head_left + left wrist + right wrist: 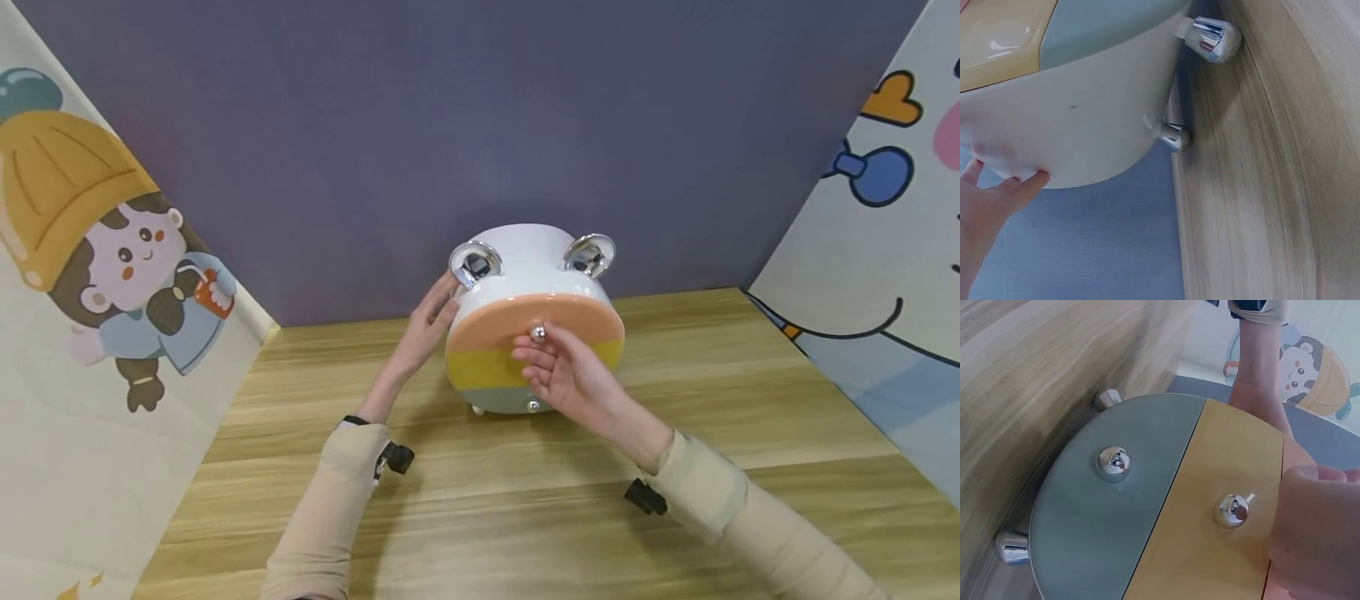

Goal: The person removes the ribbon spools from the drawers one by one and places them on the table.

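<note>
A rounded white drawer box point(525, 250) with two silver ears stands on the table. Its front has an orange drawer point(495, 321), a yellow drawer point(1210, 469) and a grey-green drawer point(1141, 506). My right hand point(573, 375) pinches the silver knob point(537, 332) of the orange drawer; in the right wrist view the hand hides that knob. Against the box's left side rests my left hand point(427, 329), its fingertips point(1038, 178) touching the white wall. The yellow drawer's knob point(1232, 511) is covered by my right hand in the head view.
The wood-grain table point(480, 517) ends at a dark grey-blue panel point(450, 125) behind the box. Cartoon-printed panels flank it at left point(45, 375) and right point(847, 275). Short silver feet point(1175, 136) hold the box off the tabletop.
</note>
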{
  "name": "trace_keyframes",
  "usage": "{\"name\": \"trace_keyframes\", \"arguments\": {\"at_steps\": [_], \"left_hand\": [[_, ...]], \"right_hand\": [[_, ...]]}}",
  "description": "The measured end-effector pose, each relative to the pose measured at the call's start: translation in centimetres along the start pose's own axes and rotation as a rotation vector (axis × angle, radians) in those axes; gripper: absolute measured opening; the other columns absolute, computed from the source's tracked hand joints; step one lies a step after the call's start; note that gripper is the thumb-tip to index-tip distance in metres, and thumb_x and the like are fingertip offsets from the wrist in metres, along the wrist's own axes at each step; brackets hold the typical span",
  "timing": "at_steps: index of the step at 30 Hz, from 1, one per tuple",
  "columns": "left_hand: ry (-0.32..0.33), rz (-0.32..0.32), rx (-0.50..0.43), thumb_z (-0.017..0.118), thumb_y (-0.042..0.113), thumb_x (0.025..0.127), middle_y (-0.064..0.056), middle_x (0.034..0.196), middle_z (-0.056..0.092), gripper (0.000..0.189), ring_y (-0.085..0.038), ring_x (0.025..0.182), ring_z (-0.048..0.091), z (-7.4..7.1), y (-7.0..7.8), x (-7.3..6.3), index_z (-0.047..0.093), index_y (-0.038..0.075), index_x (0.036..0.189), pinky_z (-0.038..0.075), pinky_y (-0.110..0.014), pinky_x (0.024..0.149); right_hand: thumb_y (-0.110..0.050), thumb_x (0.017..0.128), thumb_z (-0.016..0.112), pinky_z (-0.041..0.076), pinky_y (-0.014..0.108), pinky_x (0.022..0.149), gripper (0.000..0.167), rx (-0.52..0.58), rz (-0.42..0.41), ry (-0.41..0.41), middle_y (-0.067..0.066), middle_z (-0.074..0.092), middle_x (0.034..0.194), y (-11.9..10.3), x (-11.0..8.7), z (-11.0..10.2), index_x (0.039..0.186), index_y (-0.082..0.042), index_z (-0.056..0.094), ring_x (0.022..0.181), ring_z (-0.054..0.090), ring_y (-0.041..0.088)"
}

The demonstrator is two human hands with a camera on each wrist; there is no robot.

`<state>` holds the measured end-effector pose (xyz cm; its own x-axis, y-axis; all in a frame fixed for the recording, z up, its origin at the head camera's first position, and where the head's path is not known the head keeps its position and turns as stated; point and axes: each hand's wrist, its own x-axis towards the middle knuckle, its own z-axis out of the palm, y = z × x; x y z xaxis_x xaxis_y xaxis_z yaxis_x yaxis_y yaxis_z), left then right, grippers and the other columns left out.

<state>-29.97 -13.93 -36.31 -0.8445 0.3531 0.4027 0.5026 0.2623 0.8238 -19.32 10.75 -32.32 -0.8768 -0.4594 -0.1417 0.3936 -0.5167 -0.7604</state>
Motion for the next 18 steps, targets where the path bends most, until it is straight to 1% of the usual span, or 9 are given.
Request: {"name": "trace_keyframes", "arguments": {"at_steps": [2, 3, 5, 6, 9, 10, 11, 13, 18], "left_hand": [[-0.004, 0.001, 0.002, 0.038, 0.079, 0.087, 0.004, 0.167, 0.020, 0.090, -0.025, 0.155, 0.016, 0.1, 0.0, 0.0, 0.035, 0.019, 0.155, 0.031, -0.057, 0.119], [-0.007, 0.005, 0.005, 0.038, 0.076, 0.090, 0.003, 0.167, 0.019, 0.087, -0.025, 0.156, 0.015, 0.1, 0.0, 0.0, 0.035, 0.019, 0.155, 0.028, -0.057, 0.120], [-0.008, 0.014, 0.016, 0.037, 0.066, 0.097, 0.000, 0.168, 0.019, 0.077, -0.025, 0.156, 0.014, 0.2, 0.1, 0.0, 0.033, 0.017, 0.156, 0.022, -0.056, 0.123], [-0.010, 0.016, 0.021, 0.036, 0.059, 0.102, -0.002, 0.168, 0.018, 0.070, -0.026, 0.156, 0.013, 0.2, 0.3, 0.0, 0.032, 0.015, 0.156, 0.020, -0.056, 0.124], [-0.016, 0.026, 0.027, 0.036, 0.039, 0.108, -0.009, 0.167, 0.017, 0.057, -0.029, 0.156, 0.012, 0.2, 1.8, -0.4, 0.030, 0.009, 0.156, 0.014, -0.052, 0.126], [-0.019, 0.027, 0.027, 0.036, 0.036, 0.108, -0.011, 0.167, 0.017, 0.056, -0.030, 0.156, 0.012, 0.1, 2.4, -0.5, 0.030, 0.007, 0.156, 0.013, -0.052, 0.127], [-0.023, 0.024, 0.025, 0.036, 0.035, 0.108, -0.012, 0.167, 0.017, 0.057, -0.031, 0.156, 0.012, 0.1, 2.9, -0.7, 0.029, 0.006, 0.156, 0.013, -0.052, 0.127], [-0.028, 0.023, 0.023, 0.036, 0.041, 0.107, -0.013, 0.167, 0.017, 0.060, -0.031, 0.156, 0.012, 0.0, 3.8, -0.9, 0.030, 0.005, 0.155, 0.014, -0.052, 0.126], [-0.035, 0.023, 0.019, 0.035, 0.050, 0.105, -0.013, 0.167, 0.016, 0.068, -0.032, 0.156, 0.011, 0.0, 4.0, -1.1, 0.029, 0.006, 0.156, 0.013, -0.055, 0.126]], "right_hand": [[-0.038, 0.108, 0.035, 0.052, 0.015, 0.070, 0.040, -0.002, -0.007, -0.001, -0.003, 0.073, 0.089, 0.0, -0.1, 0.0, 0.102, -0.010, 0.064, 0.079, 0.065, 0.007], [-0.038, 0.108, 0.035, 0.052, 0.015, 0.069, 0.040, -0.002, -0.009, -0.003, -0.003, 0.073, 0.089, 0.0, -0.1, 0.0, 0.101, -0.010, 0.064, 0.078, 0.065, 0.007], [-0.038, 0.108, 0.036, 0.052, 0.015, 0.069, 0.041, 0.001, -0.013, -0.012, -0.002, 0.073, 0.088, 0.0, -0.2, 0.0, 0.100, -0.011, 0.064, 0.078, 0.065, 0.007], [-0.038, 0.108, 0.036, 0.052, 0.015, 0.069, 0.041, 0.002, -0.015, -0.017, -0.002, 0.073, 0.088, 0.0, -0.2, -0.1, 0.100, -0.011, 0.065, 0.078, 0.065, 0.007], [-0.038, 0.108, 0.036, 0.052, 0.015, 0.069, 0.042, 0.010, -0.018, -0.027, -0.002, 0.074, 0.088, 0.1, -0.2, -0.2, 0.099, -0.010, 0.065, 0.078, 0.066, 0.007], [-0.038, 0.108, 0.036, 0.052, 0.015, 0.069, 0.041, 0.011, -0.020, -0.029, -0.002, 0.074, 0.088, 0.2, -0.2, -0.2, 0.099, -0.010, 0.065, 0.078, 0.066, 0.007], [-0.038, 0.108, 0.036, 0.052, 0.015, 0.069, 0.041, 0.011, -0.021, -0.030, -0.002, 0.074, 0.088, 0.2, -0.2, -0.2, 0.100, -0.010, 0.065, 0.079, 0.066, 0.006], [-0.038, 0.108, 0.036, 0.052, 0.015, 0.069, 0.041, 0.012, -0.023, -0.029, -0.002, 0.074, 0.088, 0.2, -0.2, -0.3, 0.099, -0.010, 0.065, 0.078, 0.066, 0.007], [-0.037, 0.108, 0.037, 0.052, 0.015, 0.068, 0.040, 0.000, -0.024, -0.034, -0.002, 0.073, 0.087, 0.3, -0.4, -0.3, 0.100, -0.010, 0.065, 0.078, 0.066, 0.006]]}}
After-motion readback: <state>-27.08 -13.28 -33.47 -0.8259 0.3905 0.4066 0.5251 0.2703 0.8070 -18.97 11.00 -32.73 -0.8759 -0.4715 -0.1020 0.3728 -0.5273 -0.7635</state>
